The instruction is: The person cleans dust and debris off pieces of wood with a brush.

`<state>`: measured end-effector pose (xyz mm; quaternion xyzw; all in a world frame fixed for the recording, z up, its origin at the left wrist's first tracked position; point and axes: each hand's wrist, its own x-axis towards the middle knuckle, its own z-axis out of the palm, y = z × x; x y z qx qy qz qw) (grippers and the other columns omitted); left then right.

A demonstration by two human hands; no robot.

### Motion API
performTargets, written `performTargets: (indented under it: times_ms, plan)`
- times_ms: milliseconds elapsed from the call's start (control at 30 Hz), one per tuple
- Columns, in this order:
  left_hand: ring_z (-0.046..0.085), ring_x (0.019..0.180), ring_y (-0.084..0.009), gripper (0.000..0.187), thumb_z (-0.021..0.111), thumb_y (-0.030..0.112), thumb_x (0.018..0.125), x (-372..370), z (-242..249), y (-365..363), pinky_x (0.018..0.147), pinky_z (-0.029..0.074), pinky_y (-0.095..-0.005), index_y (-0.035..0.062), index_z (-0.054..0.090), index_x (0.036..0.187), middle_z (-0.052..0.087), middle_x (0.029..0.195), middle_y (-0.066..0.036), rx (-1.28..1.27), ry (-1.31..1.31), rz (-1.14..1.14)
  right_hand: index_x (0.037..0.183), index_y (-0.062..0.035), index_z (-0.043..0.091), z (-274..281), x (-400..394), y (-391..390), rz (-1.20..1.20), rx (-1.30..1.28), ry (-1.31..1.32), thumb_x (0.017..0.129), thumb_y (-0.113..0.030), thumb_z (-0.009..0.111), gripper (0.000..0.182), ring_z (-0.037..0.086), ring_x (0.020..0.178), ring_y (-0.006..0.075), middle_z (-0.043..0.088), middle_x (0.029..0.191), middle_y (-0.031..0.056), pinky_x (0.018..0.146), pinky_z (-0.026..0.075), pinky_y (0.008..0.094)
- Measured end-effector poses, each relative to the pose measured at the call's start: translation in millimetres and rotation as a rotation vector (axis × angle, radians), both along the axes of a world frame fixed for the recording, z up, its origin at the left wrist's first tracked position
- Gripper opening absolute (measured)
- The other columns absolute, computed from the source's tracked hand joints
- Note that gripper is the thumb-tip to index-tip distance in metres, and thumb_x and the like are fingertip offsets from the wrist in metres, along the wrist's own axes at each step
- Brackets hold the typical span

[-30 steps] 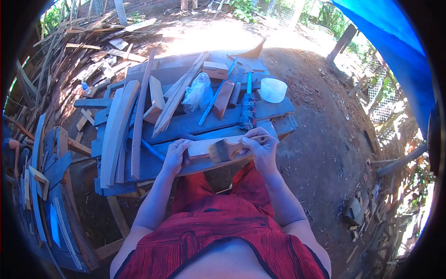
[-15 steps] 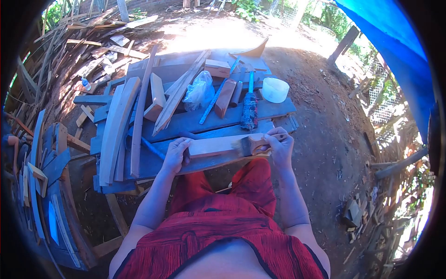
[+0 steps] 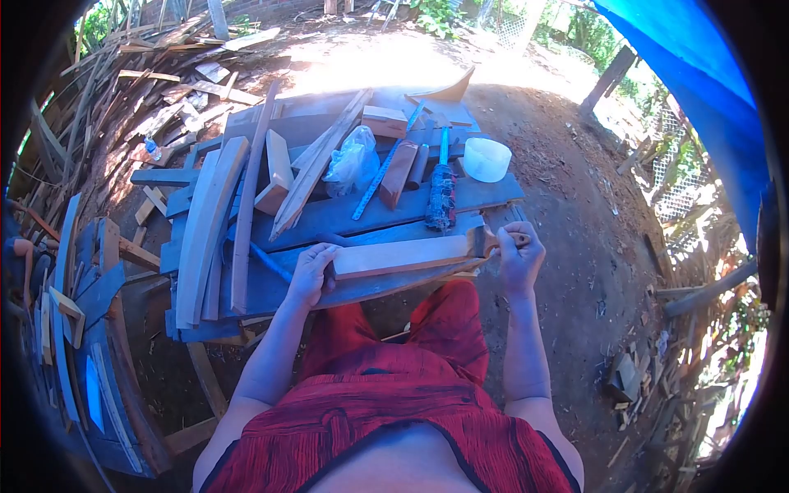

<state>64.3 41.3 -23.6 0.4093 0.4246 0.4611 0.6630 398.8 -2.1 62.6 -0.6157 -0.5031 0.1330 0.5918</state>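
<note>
Nearest, red trousers [image 3: 394,329] reach the near edge of the plank table [image 3: 370,222]. Along that edge lies a pale wooden bar [image 3: 403,256]. The left hand [image 3: 311,274] has its fingers closed on the bar's left end. The right hand [image 3: 520,255], just off the table's right side, has its fingers curled around the handle of a flat paintbrush [image 3: 483,242], whose bristles are at the bar's right end.

Beyond the bar, a tool with a dark, rough grip [image 3: 441,197] points away across the table. A translucent white tub [image 3: 486,159] stands to its right. To its left are a reddish-brown wood block [image 3: 399,172], a graduated ruler [image 3: 383,174] and a crumpled plastic bag [image 3: 353,163]. Curved boards [image 3: 207,238] lie at the table's left side, beside a long wooden strip [image 3: 252,197].

Past the table's far left corner, scrap wood [image 3: 168,90] covers the ground. A blue tarp [image 3: 699,74] hangs beyond the table, at upper right.
</note>
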Motion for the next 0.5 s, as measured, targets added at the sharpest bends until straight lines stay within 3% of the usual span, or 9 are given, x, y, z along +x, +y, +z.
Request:
performTargets:
  times_ms: [267,500]
  plan:
    - [0.043,0.037,-0.0061,0.024,0.048,0.022,0.092,0,2,0,0.034,0.031,-0.019,0.0026,0.063,0.089,0.054,0.057,-0.001,0.002,0.009,0.003,0.077,-0.0007,0.057,10,-15,-1,0.03,0.13,-0.133,0.08,-0.003,0.061,0.006,0.056,0.064,0.015,0.057,0.073,0.0068,0.059,0.044,0.0281]
    - [0.043,0.037,-0.0065,0.024,0.049,0.022,0.092,0,3,-1,0.034,0.032,-0.019,0.0029,0.063,0.089,0.054,0.058,-0.002,-0.002,-0.001,0.001,0.077,-0.0014,0.058,-4,-20,7,0.069,0.042,-0.189,0.078,-0.004,0.063,0.006,0.059,0.066,0.0194,0.059,0.076,0.0093,0.062,0.046,0.0294]
